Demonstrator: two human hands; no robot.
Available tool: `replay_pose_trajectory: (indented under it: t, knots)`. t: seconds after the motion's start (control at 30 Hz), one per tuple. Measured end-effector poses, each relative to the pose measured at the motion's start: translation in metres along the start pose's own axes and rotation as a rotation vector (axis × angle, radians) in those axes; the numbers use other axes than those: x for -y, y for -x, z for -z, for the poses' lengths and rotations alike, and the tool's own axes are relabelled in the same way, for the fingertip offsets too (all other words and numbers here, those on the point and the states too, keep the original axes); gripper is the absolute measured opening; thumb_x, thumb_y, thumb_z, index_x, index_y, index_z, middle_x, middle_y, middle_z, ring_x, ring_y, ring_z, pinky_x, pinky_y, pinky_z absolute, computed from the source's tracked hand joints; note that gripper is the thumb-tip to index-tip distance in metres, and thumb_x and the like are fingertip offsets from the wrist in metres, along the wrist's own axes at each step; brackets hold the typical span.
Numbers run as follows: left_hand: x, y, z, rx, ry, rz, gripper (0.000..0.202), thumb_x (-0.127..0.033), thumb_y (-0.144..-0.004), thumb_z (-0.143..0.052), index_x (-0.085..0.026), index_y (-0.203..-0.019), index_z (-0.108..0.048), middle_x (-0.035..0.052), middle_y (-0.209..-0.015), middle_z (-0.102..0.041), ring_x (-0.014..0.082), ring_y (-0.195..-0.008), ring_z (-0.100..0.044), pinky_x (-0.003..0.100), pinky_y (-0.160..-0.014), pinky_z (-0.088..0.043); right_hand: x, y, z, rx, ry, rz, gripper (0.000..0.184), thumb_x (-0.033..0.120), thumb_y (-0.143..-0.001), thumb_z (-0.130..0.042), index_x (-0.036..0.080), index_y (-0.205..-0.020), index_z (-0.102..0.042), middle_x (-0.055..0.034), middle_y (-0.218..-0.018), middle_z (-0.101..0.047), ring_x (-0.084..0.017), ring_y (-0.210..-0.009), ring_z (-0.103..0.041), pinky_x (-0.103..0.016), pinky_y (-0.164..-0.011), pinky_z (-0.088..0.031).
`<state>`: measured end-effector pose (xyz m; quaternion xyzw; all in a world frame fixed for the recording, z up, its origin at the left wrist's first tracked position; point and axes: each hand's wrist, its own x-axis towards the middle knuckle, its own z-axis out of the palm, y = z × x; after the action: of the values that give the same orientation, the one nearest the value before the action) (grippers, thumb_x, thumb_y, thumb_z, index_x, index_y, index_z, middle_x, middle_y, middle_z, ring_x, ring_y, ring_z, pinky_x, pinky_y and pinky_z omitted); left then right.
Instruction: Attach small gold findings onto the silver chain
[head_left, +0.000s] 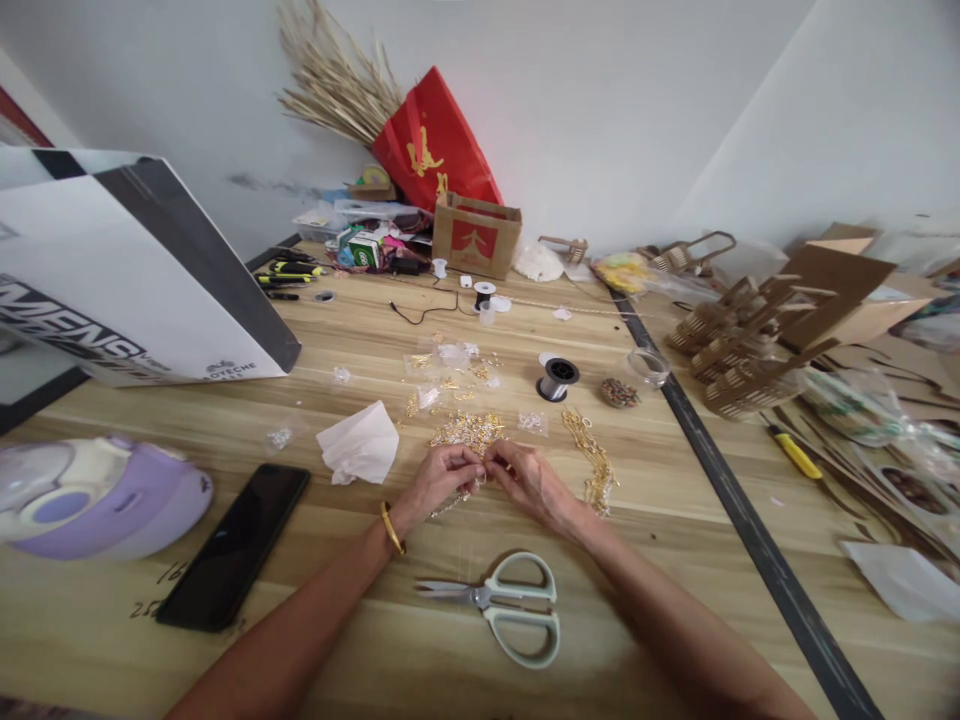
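My left hand [448, 474] is closed in a pinch on a thin beaded strand [450, 506], whose silvery end trails down onto the table below the fingers. My right hand [529, 478] meets it fingertip to fingertip, pinching something too small to make out. Just beyond both hands lies a loose pile of gold and clear beads [469, 430]. Several gold bead chains [591, 460] rest to the right of my right hand. Scissors [517, 605] with pale handles lie nearer me, their blades pointing left. A small bag of clear rings [532, 422] sits behind my right hand.
Left are a crumpled white tissue [361, 443], a black phone [236, 545], a purple device [112, 500] and a large box [142, 280]. A wire spool [557, 379] and a bead dish [619, 392] stand farther back. Woven baskets [739, 350] and a yellow-handled tool [795, 452] are right.
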<state>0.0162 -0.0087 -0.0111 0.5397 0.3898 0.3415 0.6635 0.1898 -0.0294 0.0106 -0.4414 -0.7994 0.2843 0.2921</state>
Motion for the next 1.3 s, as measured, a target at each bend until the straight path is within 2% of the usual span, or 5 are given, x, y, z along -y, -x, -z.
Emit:
replay_pose_trajectory:
  t: [0.3,0.53,0.67,0.87,1.3]
  knots:
    - [0.002,-0.001,-0.001,-0.013,-0.025,-0.048,0.029,-0.039,-0.066,-0.071,-0.011,-0.066,-0.062,-0.0009,-0.054,-0.057,0.0083,-0.05,-0.05,0.021,-0.052,-0.041,-0.003,-0.001,-0.003,-0.023,0.025,0.001,0.01,0.017,-0.089,-0.046,0.016,-0.084,-0.055,-0.0005,-0.068,-0.059,-0.011,-0.057,-0.052,-0.021,-0.055,-0.037]
    - [0.002,0.0,-0.003,-0.003,-0.145,-0.079,0.017,-0.027,-0.068,-0.068,-0.011,-0.063,-0.063,-0.0009,-0.054,-0.057,0.0084,-0.05,-0.049,0.02,-0.051,-0.037,-0.004,0.0,-0.004,-0.026,0.047,-0.03,0.009,0.016,-0.087,-0.047,0.017,-0.082,-0.055,-0.0012,-0.069,-0.06,-0.011,-0.058,-0.052,-0.021,-0.055,-0.036]
    - [0.001,0.001,-0.005,-0.042,-0.269,-0.113,0.012,-0.021,-0.069,-0.065,-0.011,-0.062,-0.064,-0.0008,-0.052,-0.056,0.0086,-0.05,-0.047,0.02,-0.049,-0.034,0.0,0.0,-0.002,-0.013,0.072,-0.04,0.009,0.016,-0.088,-0.047,0.017,-0.083,-0.055,-0.0022,-0.07,-0.06,-0.012,-0.06,-0.054,-0.021,-0.056,-0.036]
    - [0.004,0.001,-0.009,-0.071,-0.249,-0.149,0.008,-0.017,-0.065,-0.067,-0.011,-0.062,-0.064,0.0016,-0.06,-0.062,0.0106,-0.057,-0.053,0.021,-0.056,-0.039,0.002,0.001,-0.002,0.007,0.101,-0.069,0.009,0.015,-0.087,-0.047,0.017,-0.082,-0.054,-0.0018,-0.068,-0.059,-0.012,-0.058,-0.053,-0.02,-0.055,-0.035]
    - [0.009,0.002,-0.012,-0.127,-0.283,-0.183,0.005,-0.014,-0.066,-0.064,-0.012,-0.07,-0.063,0.0039,-0.069,-0.066,0.0117,-0.062,-0.059,0.021,-0.059,-0.045,-0.005,0.0,0.002,0.022,0.025,-0.113,0.009,0.012,-0.083,-0.045,0.017,-0.084,-0.053,0.0012,-0.063,-0.056,-0.01,-0.053,-0.048,-0.019,-0.053,-0.033]
